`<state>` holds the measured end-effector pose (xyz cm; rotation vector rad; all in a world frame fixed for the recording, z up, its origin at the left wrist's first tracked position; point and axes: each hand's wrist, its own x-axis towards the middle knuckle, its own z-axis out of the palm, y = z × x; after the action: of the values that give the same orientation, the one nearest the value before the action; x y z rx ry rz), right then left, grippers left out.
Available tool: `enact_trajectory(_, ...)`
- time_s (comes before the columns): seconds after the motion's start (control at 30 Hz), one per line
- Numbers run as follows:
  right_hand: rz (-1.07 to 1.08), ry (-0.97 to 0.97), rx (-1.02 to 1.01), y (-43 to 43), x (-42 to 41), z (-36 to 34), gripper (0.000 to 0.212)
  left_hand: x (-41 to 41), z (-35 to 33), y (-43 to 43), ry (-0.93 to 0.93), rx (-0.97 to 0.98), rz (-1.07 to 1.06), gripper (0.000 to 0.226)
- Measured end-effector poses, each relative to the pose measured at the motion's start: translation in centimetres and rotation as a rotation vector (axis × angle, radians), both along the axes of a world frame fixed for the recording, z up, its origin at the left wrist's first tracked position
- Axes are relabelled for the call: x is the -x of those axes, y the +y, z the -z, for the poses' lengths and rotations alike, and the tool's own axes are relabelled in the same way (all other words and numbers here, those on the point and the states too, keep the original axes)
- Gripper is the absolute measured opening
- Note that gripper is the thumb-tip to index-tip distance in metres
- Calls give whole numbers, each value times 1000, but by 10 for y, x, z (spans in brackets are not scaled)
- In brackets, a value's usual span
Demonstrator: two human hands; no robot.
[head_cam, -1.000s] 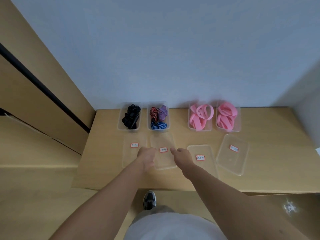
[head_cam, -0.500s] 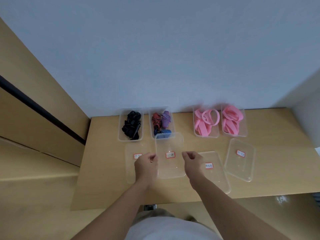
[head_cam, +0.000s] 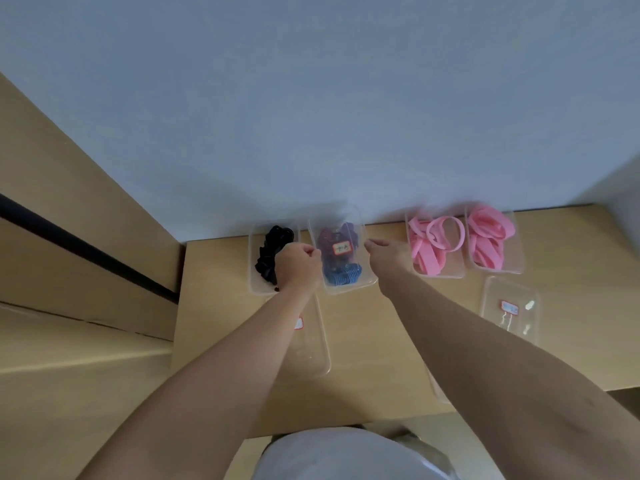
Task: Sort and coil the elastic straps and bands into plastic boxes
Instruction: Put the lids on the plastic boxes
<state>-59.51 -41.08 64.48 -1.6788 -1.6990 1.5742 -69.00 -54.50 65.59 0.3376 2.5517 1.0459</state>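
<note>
Change: half a second ago the clear lid was held low over the near desk; it is now carried back over the box of striped bands, label up, and looks about seated.
- Left hand: grip closed, fingers curled, pinching the lid's left edge.
- Right hand: fingertips at the lid's right edge, probably a light pinch; blur makes this uncertain.
- Striped bands: coiled inside, visible through the lid.

Meaning: sorting appears finished and capping has begun. The black-band box and both pink-band boxes are uncovered.

Room: the boxes sit against the wall, so there's no slack behind. The black-band box sits just beside the left knuckles. Two spare lids lie nearer.
</note>
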Motion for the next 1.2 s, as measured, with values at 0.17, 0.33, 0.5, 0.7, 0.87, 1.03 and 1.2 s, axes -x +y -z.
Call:
enact_trajectory(0.17,20,-46,75,6,7,17,15,9,9,11,-9,121,63,30)
enact_trajectory(0.33,12,-79,51,8,3,27,14,14,18,14,-47,147,104,25)
enact_trajectory(0.5,-145,-105,5,6,-15,23,30,1,20,2,-64,128,112,29)
enact_trajectory(0.7,-625,-299,-402,-5,-42,23,64,-25,12,-15,-172,133,88,45)
enact_trajectory(0.87,-1171,-485,-897,1,-28,30,67,-19,6,-8,-176,210,155,61)
enact_trajectory(1.03,-1225,-471,-951,-3,0,41,69,-19,5,-6,-186,241,165,63)
enact_trajectory(1.2,-1230,-389,-1015,-7,6,58,67,-14,10,-6,-211,208,175,62)
